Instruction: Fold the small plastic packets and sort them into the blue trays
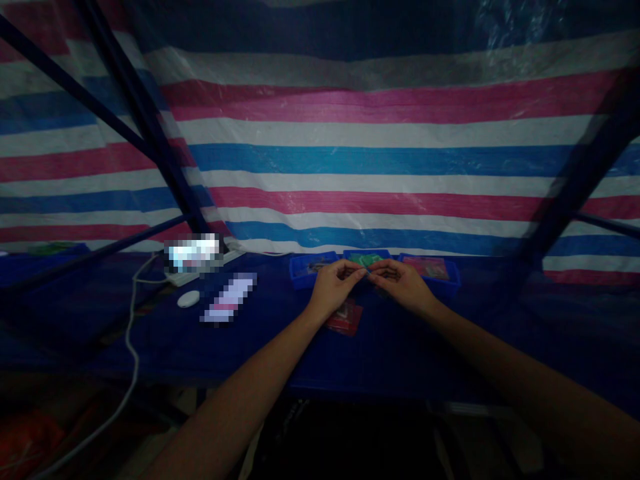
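Both hands meet fingertip to fingertip above the blue table, just in front of three blue trays. My left hand (334, 287) is closed in a pinch, and my right hand (404, 285) pinches from the other side. Between them is something small and thin that I cannot make out. Behind the fingertips, the middle tray (389, 255) holds green packets (367, 259). Left of it, another tray (301, 280) contains small items in clear wrapping. The right tray (453, 283) has red packets (425, 267). Below my left hand, red and clear packets (345, 317) lie on the table.
Toward the left lie a phone (229, 299), a round white object (189, 299) and a white power strip (200, 268) with a lit, blurred-out screen (195, 253) by it. A white cable (134, 333) hangs over the edge. Blue metal posts (173, 183) flank the striped sheet (370, 160).
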Action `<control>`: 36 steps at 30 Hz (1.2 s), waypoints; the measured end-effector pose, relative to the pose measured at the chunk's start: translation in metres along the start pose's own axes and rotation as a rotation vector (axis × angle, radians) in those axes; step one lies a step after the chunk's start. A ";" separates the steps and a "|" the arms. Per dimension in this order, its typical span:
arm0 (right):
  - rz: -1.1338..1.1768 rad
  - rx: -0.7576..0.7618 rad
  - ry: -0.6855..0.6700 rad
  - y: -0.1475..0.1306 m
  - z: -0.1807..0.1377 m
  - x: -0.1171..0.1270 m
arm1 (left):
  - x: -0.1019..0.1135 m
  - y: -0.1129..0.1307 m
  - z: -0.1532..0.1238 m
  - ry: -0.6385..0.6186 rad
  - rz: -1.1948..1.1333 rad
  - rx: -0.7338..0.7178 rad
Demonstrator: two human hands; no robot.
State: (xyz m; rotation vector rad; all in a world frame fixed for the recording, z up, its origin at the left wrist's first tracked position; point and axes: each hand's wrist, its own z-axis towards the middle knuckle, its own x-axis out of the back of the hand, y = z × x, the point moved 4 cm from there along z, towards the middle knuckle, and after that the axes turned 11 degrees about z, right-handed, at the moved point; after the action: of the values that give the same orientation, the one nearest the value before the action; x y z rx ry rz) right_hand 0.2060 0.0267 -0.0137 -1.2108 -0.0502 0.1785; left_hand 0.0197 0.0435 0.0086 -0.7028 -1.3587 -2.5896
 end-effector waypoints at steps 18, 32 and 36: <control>-0.426 0.358 0.365 -0.038 0.004 0.051 | -0.021 0.012 -0.017 -0.329 0.540 -0.386; -0.716 0.497 0.048 -0.035 0.003 0.000 | -0.023 0.021 -0.022 -0.415 0.533 -0.438; -0.751 0.502 -0.040 -0.035 0.004 -0.026 | -0.028 0.018 -0.025 -0.491 0.539 -0.477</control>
State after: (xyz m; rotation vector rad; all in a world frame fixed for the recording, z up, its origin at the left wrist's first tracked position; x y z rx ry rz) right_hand 0.1839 0.0138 0.0221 -0.6255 -0.4608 -0.4230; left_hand 0.0414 0.0103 -0.0032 -1.5996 -0.4820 -2.3617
